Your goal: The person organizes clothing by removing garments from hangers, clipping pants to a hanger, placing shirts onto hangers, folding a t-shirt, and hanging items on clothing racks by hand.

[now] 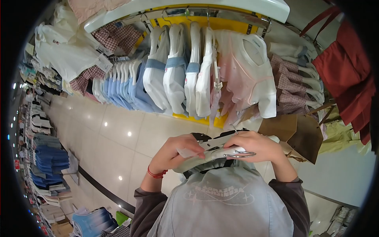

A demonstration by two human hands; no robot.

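Observation:
In front of my chest, both hands are at a small bundle of white hangers (pixel 215 153) with metal hooks. My left hand (pixel 175 150), with a red cord bracelet at the wrist, is closed around the hangers' left end. A small translucent piece shows by its fingers. My right hand (pixel 252 146) grips the hangers' right part, with one hook (pixel 241 154) sticking out beneath the fingers and another above. Dark fabric shows behind the hangers; what garment it belongs to is hard to tell. Below is a grey printed garment (pixel 225 197) over my torso.
A clothes rail (pixel 181 15) ahead carries white, blue and pink children's clothes (pixel 175 79) on hangers. An open brown cardboard box (pixel 292 136) stands right of my hands. Red garments (pixel 343 75) hang at far right. Folded jeans (pixel 49 158) are stacked at left, across the tiled floor (pixel 114 130).

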